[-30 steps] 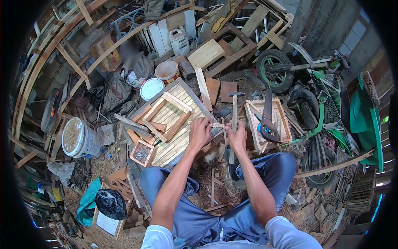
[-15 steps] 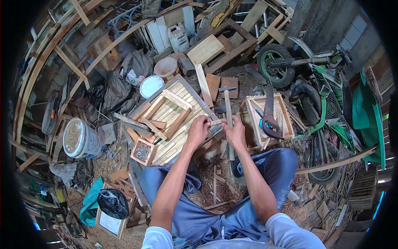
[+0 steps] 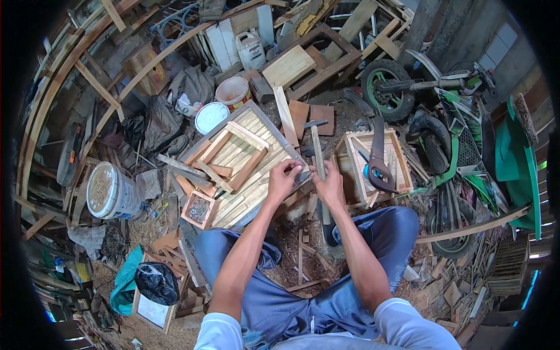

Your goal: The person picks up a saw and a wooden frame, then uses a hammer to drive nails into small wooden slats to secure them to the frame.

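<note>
in right hand [image 3: 331, 188], hammer [image 3: 317, 149] with straight wooden handle

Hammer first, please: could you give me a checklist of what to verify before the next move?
1. Hammer held by its handle in the right hand: ok.
2. Left hand apart from the hammer's head: ok.
3. Nail between the left fingertips: cannot tell, too small to make out.
4. Small box of metal bits upright and open: ok.
5. Slatted top free of loose pieces: not ok, strips lie on it around the wooden frame.
6. Saw away from both hands: ok, it rests across the wooden crate.
</note>
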Demonstrator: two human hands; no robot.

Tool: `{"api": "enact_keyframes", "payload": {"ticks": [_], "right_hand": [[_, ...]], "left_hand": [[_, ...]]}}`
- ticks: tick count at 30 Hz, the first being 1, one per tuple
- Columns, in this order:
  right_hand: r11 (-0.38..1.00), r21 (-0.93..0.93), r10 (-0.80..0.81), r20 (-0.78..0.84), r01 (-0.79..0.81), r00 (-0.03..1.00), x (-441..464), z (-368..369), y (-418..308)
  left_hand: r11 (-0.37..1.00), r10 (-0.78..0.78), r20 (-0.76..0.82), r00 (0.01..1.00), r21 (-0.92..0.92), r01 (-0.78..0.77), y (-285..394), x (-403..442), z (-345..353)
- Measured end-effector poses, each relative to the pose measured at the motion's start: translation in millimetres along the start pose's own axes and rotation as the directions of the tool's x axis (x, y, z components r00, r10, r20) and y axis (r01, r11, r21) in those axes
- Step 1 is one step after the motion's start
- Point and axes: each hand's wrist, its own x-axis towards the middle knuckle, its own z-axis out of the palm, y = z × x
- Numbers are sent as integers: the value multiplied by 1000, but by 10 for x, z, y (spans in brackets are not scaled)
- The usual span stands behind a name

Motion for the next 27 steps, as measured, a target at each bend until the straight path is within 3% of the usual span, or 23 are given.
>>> {"api": "enact_keyframes", "payload": {"ticks": [5, 14, 27], "right_hand": [[1000, 11, -5, -15, 6, 1000, -10, 20, 25], [1000, 31, 1, -24, 0, 1000, -22, 6, 13], [999, -39, 5, -41, -7, 999, -85, -34, -162]], "left_hand": [[998, -54, -1, 999, -33, 54, 87, -31, 9], [995, 87, -60, 994, 61, -84, -40, 5, 69], [992, 117, -77, 990, 64, -112, -80, 21, 101]]}}
